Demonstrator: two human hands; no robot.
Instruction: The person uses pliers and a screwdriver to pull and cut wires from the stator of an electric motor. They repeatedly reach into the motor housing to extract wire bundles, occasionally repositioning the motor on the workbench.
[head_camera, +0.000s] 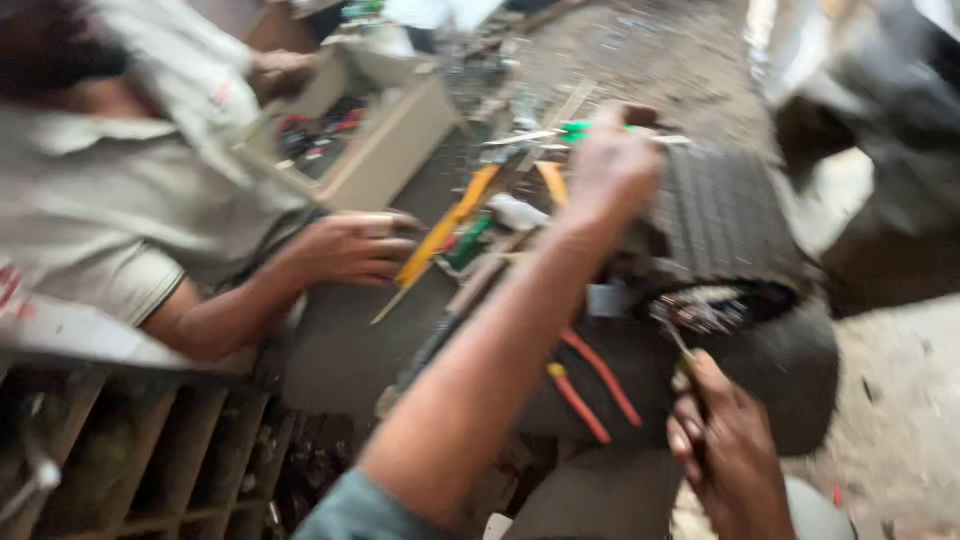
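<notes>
Ribbed dull metal motor housing (725, 215); glossy orange plastic plier handles (590, 385); rough, dusty concrete floor (900, 400); matt cloth shirt (110, 190).

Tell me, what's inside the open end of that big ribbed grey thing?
Inside the ribbed grey motor you can see a tangle of wires, blurry. The right hand pokes a thin tool at them. Deeper in, it's dark and covered by the casing.

Soft daylight, brightest glare at the upper right, heavy motion blur across the whole frame.
</notes>
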